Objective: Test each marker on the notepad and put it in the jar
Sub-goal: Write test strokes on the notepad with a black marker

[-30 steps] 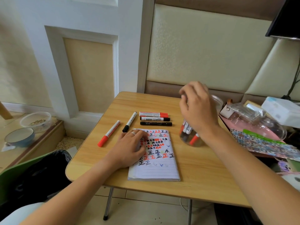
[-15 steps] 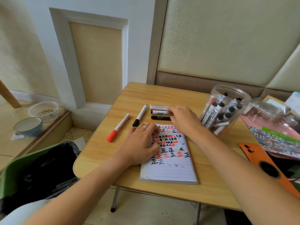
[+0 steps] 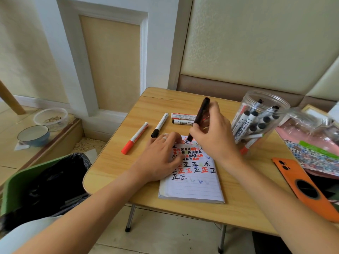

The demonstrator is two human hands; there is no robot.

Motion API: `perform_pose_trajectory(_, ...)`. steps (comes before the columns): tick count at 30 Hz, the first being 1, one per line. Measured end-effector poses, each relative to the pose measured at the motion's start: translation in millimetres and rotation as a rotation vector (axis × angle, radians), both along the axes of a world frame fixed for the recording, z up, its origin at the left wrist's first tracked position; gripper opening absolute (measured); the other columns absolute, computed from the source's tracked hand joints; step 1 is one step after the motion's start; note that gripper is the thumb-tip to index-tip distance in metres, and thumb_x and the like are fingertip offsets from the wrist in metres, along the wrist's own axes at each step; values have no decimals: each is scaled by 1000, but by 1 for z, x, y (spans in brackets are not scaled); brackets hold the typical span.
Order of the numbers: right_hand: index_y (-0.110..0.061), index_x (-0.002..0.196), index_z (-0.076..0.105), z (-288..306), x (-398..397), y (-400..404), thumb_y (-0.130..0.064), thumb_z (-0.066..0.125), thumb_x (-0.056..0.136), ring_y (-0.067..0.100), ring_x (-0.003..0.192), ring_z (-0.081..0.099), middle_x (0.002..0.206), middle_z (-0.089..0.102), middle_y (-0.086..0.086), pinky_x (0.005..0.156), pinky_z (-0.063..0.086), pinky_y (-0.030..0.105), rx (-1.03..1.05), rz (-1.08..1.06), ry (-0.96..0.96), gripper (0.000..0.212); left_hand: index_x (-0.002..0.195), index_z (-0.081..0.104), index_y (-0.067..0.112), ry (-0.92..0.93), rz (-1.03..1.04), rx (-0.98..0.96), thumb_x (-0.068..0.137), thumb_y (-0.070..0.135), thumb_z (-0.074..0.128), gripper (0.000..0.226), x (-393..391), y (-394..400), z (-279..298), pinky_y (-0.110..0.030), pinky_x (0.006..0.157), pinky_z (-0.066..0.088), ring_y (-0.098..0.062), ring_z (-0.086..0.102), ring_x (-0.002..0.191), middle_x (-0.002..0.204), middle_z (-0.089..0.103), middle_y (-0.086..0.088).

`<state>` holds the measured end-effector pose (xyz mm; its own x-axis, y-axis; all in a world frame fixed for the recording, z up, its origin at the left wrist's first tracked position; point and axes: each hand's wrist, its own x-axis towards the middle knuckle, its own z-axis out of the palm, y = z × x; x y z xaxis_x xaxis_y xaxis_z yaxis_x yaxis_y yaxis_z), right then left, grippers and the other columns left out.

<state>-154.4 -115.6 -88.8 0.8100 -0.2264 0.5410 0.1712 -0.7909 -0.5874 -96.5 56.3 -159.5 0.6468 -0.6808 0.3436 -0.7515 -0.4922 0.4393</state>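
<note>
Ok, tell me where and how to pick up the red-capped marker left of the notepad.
Pinch the white barrel of the red-capped marker mid-length from above, fingers across its width. It lies flat and apart on the table, sides clear.

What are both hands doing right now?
Left hand: open, fingers flat, pressing on the notepad.
Right hand: gripping a black marker, its lower end at the notepad's top edge.
</note>
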Motion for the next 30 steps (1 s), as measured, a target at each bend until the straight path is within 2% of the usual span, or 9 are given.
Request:
perform_pose_trajectory(3,-14,106,51,-5,-20,8,-10,70,89,11,71,74,80,71,1,65,61,32,327,67,85,25,130,44,33,-19,-4,12,102,58,39,38,0,0,0,-37,106,30,-6,48,123,130,58,13)
perform_pose_trajectory(6,-10,102,57,-19,-31,5,-3,70,93,26,79,77,88,75,8,76,64,45,688,140,193,17,124,51,31,-44,-16,48,104,54,33,36,3,0,-2,-39,101,34,-10,50,119,125,58,11)
perform_pose_trajectory(11,-8,98,61,-26,-43,-11,-8,68,96,26,77,69,87,68,9,71,61,35,828,156,137,7,134,50,30,-57,-20,87,106,48,35,37,5,0,-5,-40,105,33,-10,46,125,134,54,10)
perform_pose_trajectory(13,-7,94,59,-21,-45,-21,-5,66,96,25,74,68,78,68,11,68,59,34,767,153,179,8,133,49,29,-52,-49,104,107,53,28,41,4,0,-4,-40,106,31,-9,43,127,136,52,11)
perform_pose_trajectory(16,-10,86,59,-15,-47,-34,-6,68,91,25,73,70,72,71,8,73,60,43,588,177,333,11,126,52,27,5,-87,77,105,58,18,51,3,1,-3,-39,110,27,-5,39,131,135,49,14)
perform_pose_trajectory(21,-24,88,57,-21,-48,-38,-22,63,84,16,80,60,84,63,-11,72,50,37,-273,94,377,7,117,56,29,5,-105,84,104,57,15,51,3,1,-4,-41,111,26,-4,35,134,136,48,16)
perform_pose_trajectory(23,-28,100,58,-24,-48,-29,-32,58,89,12,86,57,94,60,-13,75,52,38,-398,166,367,12,115,58,30,-18,-104,71,104,56,17,50,3,1,-4,-44,110,28,-6,35,133,135,50,14)
perform_pose_trajectory(26,-29,116,62,-30,-44,-18,-52,44,95,17,98,60,104,63,-9,80,54,39,-584,155,335,36,109,60,29,-77,-125,7,106,54,23,45,3,1,-5,-48,109,31,-12,37,133,132,52,11)
perform_pose_trajectory(30,-21,115,61,-37,-40,-4,-45,30,99,26,89,68,102,66,-3,68,57,43,-747,157,237,43,108,63,27,-118,-140,-79,107,49,28,41,2,2,-6,-50,106,34,-16,39,125,125,53,8)
